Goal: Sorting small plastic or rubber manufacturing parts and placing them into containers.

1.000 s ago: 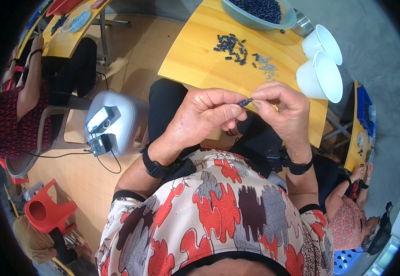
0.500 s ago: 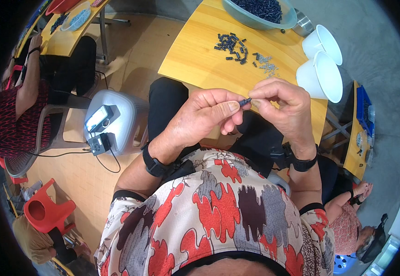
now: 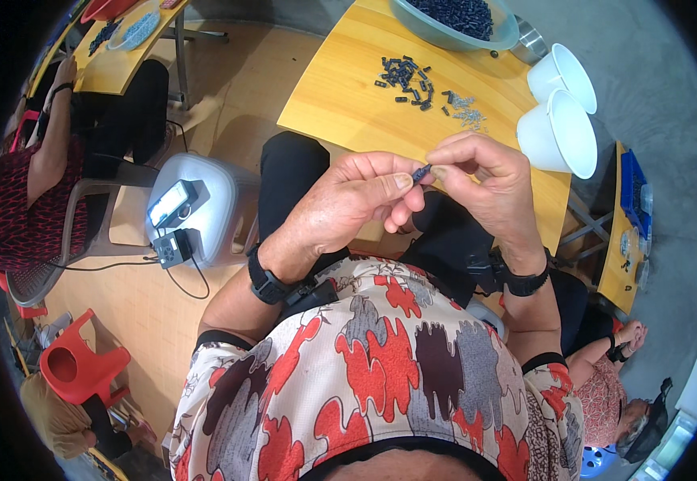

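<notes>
Between thumb and fingers, my left hand (image 3: 356,196) grips a small dark ribbed plastic piece (image 3: 421,174). My right hand (image 3: 485,176) is pinched at the far end of the same piece; whether a smaller part sits in those fingertips is hidden. Both hands are held above my lap, just off the near edge of the yellow table (image 3: 348,88). Beyond them on the tabletop lie a loose pile of dark plastic pieces (image 3: 405,76) and a smaller heap of tiny clear-grey bits (image 3: 469,114).
A pale basin (image 3: 509,36) full of dark pieces stands at the far edge, beside a metal bowl (image 3: 530,42). Two white tubs (image 3: 557,132) stand at the right. Left of me is a grey stool (image 3: 228,184) with cabled devices. People sit on both sides.
My right hand has shifted slightly up and to the left along the dark piece, and the piece is tilted a little more steeply. My left hand has hardly moved.
</notes>
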The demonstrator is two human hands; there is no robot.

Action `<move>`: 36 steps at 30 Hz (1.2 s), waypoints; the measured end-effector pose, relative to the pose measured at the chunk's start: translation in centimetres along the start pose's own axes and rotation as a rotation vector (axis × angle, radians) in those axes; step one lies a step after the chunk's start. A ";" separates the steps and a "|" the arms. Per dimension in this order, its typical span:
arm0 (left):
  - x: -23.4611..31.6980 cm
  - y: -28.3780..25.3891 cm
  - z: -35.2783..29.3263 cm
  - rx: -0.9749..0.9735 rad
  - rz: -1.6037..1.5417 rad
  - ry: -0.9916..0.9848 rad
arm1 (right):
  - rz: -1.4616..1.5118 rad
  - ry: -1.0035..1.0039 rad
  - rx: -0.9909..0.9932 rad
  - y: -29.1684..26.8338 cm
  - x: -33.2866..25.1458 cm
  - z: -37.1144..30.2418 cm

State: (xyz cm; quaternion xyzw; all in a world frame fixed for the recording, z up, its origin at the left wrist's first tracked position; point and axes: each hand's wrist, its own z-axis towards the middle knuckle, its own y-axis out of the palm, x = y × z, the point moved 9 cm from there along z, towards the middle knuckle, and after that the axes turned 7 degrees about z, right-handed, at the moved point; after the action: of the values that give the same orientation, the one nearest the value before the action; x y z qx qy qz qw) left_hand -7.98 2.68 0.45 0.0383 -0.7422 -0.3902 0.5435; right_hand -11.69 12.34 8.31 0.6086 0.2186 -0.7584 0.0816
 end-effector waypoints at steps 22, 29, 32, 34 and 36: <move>-0.6 0.0 0.5 -0.038 -0.118 -0.105 | 0.210 -0.049 -0.032 -0.1 1.4 -0.2; -1.1 -0.5 0.6 0.015 -0.081 -0.092 | 0.119 -0.061 0.006 -0.2 1.8 -0.3; -1.2 -0.6 0.6 0.028 -0.050 -0.081 | 0.105 -0.052 0.010 -0.2 1.9 -0.3; -1.0 -0.6 0.6 0.021 -0.004 -0.068 | 0.101 -0.049 0.007 -0.2 1.9 -0.4; -0.9 -0.6 0.5 0.023 0.008 -0.062 | 0.107 -0.031 -0.008 0.0 2.1 -0.5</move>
State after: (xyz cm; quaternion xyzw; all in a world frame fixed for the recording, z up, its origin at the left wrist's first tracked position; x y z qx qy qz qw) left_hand -8.27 2.98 -0.66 0.0296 -0.7634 -0.3804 0.5212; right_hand -11.78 12.88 6.26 0.6071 0.1873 -0.7616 0.1279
